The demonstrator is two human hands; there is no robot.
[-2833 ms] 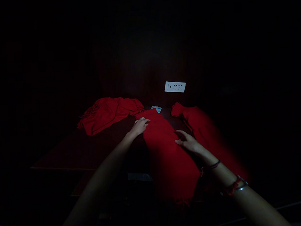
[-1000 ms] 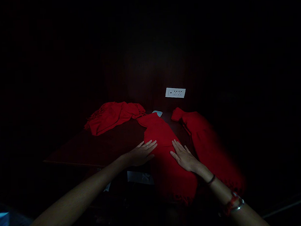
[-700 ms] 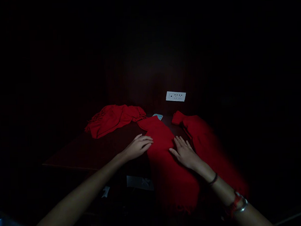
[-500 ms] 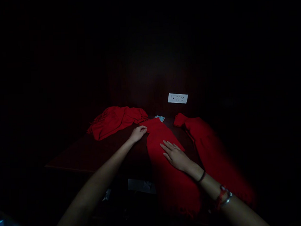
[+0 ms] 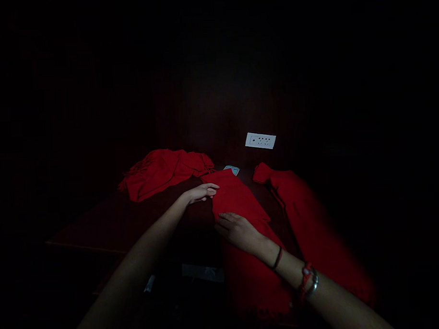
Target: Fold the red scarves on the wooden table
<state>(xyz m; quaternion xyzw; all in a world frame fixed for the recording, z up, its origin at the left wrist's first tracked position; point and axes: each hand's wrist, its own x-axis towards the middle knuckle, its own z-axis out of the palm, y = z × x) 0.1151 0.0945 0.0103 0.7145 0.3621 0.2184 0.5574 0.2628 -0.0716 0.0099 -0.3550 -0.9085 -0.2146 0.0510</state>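
A red fringed scarf (image 5: 238, 195) lies in the middle of the dark table, folded over at its far part, its fringed near end hanging past the front edge. At the fold's left edge is my left hand (image 5: 202, 193), fingertips and thumb close together on the cloth. My right hand (image 5: 239, 232) lies palm down across the same scarf, fingers stretched towards its left edge; their tips are dim.
Another red scarf (image 5: 169, 171) lies bunched at the back left. A third red scarf (image 5: 304, 214) stretches along the right. Behind the middle one rests a phone (image 5: 231, 170). A white socket plate (image 5: 261, 140) is on the wall. Surroundings are very dark.
My right hand has slid left across the middle scarf to near its left edge. The folded layer now lies flatter and squarer. My left hand stays by the left edge, its fingers slightly more extended.
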